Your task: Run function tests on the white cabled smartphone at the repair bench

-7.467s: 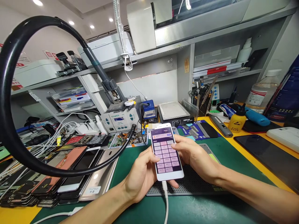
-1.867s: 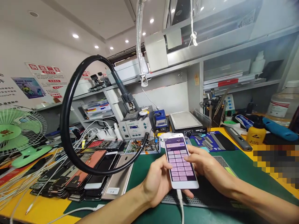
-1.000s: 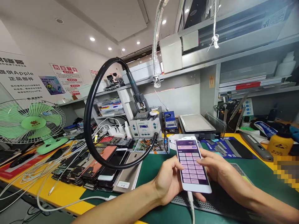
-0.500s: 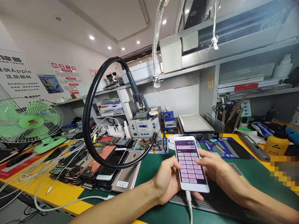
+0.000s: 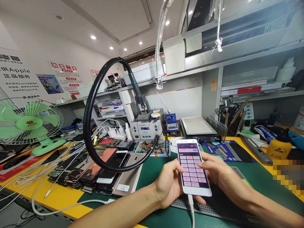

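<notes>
A white smartphone [image 5: 196,191] is held upright and tilted, its lit screen showing a grid of light and pink tiles. My left hand [image 5: 169,182] wraps it from the left and beneath, with the thumb along the screen's left edge and a fingertip showing below the lower right corner. On the right side, my right hand [image 5: 219,174] closes on the phone's edge, its thumb over the screen; some of its fingers are hidden. A white charging cable [image 5: 191,205] is plugged into the phone's bottom end.
Stacked phones and phone parts [image 5: 104,177] lie left of my hands. A black hose [image 5: 86,123] loops from a hot-air station [image 5: 143,129]. A parts tray [image 5: 152,148] stands behind. Loose white cables [image 5: 35,202] and a green fan [image 5: 29,122] are at left, a yellow bottle [image 5: 279,147] at right.
The view has shifted very slightly. Both hands keep hold of the smartphone, and its screen shows the same grid of tiles.
</notes>
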Demonstrator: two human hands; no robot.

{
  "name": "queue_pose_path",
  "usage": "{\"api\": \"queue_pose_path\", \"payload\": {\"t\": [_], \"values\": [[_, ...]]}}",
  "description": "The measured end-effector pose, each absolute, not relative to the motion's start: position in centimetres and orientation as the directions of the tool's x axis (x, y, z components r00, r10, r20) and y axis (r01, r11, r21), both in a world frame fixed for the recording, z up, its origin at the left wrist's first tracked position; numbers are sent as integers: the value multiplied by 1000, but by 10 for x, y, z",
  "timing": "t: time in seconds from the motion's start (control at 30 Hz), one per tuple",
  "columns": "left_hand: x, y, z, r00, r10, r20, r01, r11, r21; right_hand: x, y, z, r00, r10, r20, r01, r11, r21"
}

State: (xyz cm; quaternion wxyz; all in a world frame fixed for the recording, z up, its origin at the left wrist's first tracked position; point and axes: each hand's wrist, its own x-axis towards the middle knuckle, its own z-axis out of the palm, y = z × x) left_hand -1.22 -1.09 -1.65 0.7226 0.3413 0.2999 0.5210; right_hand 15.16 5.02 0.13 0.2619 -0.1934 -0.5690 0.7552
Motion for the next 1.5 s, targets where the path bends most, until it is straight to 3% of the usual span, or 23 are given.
{"api": "queue_pose_path", "payload": {"t": [0.27,0.57,1.0,1.23,1.5], "values": [[-12,-11,-17,289,954,-79,-544,231,806,152,48,4,-807,591,3,-161,-215,-963],[-13,-9,-20,323,946,-28,-580,221,784,153,49,4,-747,665,2,-177,-196,-964],[-16,-8,-23,338,940,-35,-608,247,754,151,49,6,-780,625,-25,-163,-241,-957],[-15,-9,-23,319,948,12,-623,201,756,157,53,3,-872,488,-30,-161,-344,-925],[-21,-5,-27,369,929,31,-598,212,773,157,54,10,-890,453,-47,-162,-411,-897]]}}
